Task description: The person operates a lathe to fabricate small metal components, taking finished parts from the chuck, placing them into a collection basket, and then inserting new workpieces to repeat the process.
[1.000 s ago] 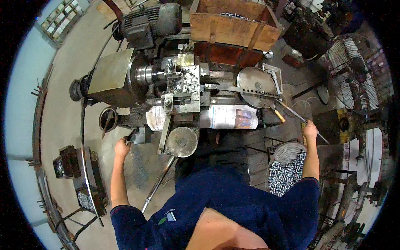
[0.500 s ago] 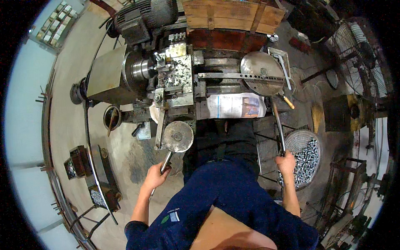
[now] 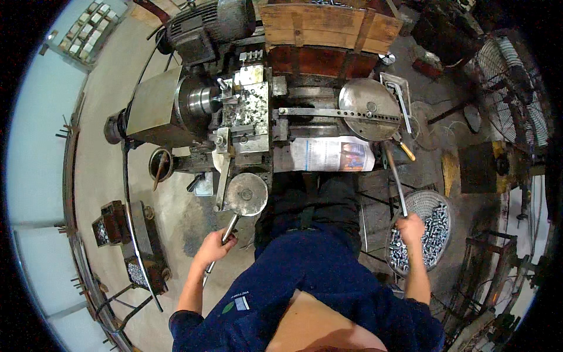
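At the middle of the view stands a grey, oil-darkened metal lathe [image 3: 234, 111], with the person in dark blue clothes standing at its six o'clock side. The left hand [image 3: 212, 247] is wrapped shut around the lower end of a thin, shiny steel lever rod [image 3: 226, 232] that runs up toward one o'clock to a round, dull metal disc hub [image 3: 247, 194] on the machine's front. The right hand [image 3: 410, 227] is closed on the lower end of a second long steel lever bar [image 3: 394, 175], which rises toward eleven o'clock to a large round metal plate [image 3: 370, 109] with a row of holes along a flat strip.

Just at three o'clock of the right hand, almost touching it, sits a round wire-mesh basket [image 3: 421, 204] filled with small shiny metal cylinders. A spread sheet of newspaper [image 3: 332, 154] lies on the machine bed between the two levers. At twelve o'clock is a wooden crate [image 3: 328, 26]; at two o'clock a round wire fan guard [image 3: 513, 94].

Both levers look stiff, hard and fairly heavy to swing, probably slick with oil, so a full-fist hold near the free end, where each hand sits, gives the best leverage.
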`<action>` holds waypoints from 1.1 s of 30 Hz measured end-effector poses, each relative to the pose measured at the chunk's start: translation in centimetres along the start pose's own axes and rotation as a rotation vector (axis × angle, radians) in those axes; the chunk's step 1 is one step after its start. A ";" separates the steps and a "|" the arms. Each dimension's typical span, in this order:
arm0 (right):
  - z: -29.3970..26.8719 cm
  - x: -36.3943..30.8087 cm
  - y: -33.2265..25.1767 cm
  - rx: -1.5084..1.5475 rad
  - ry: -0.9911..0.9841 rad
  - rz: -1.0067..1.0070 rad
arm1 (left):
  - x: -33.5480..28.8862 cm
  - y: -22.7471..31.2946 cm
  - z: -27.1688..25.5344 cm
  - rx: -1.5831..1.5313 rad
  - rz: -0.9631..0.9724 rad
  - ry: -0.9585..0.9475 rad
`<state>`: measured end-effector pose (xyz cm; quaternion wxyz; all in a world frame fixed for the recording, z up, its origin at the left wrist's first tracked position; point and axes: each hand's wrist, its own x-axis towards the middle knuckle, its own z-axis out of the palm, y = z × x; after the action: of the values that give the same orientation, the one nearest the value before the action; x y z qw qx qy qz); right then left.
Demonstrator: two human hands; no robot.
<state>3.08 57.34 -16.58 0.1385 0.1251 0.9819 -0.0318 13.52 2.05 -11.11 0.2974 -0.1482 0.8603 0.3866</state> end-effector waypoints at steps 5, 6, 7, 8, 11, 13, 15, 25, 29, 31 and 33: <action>-4.7 10.1 5.5 -0.131 0.112 0.328 | 1.2 -0.3 -3.7 -0.313 0.177 -0.301; -6.5 11.9 4.2 -0.168 0.092 0.383 | 2.7 -2.7 -4.0 -0.435 0.143 -0.317; -8.4 13.1 3.3 -0.210 0.080 0.452 | 3.6 -1.5 -5.3 -0.528 0.121 -0.206; -8.3 14.4 3.5 -0.223 0.158 0.445 | 5.7 -3.7 -6.2 -0.436 0.100 -0.080; -6.2 15.8 1.5 -0.311 0.349 0.291 | 11.0 -9.0 -9.4 0.335 0.022 0.514; -4.9 13.6 -2.4 -0.192 0.578 0.043 | 13.1 -13.6 -11.0 0.504 0.042 0.627; -4.5 10.4 -4.6 -0.090 0.669 -0.083 | 15.2 -16.4 -11.7 0.698 0.048 0.678; 0.0 4.6 -5.2 0.250 0.339 -0.258 | 23.3 -23.2 -3.5 0.340 -0.351 0.869; -6.9 5.5 -8.2 0.324 0.406 -0.297 | 19.4 -17.6 -8.7 0.611 -0.118 0.565; -10.8 6.4 -12.1 0.349 0.447 -0.416 | 18.4 -16.8 -8.7 0.596 -0.170 0.591; -13.2 7.7 -16.4 0.410 0.510 -0.660 | 17.8 -16.6 -8.8 0.604 -0.200 0.565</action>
<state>-11.75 44.57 -5.61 -0.1526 -0.1656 0.9453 -0.2360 4.27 -15.92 -27.24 0.1163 -0.2373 0.9640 0.0306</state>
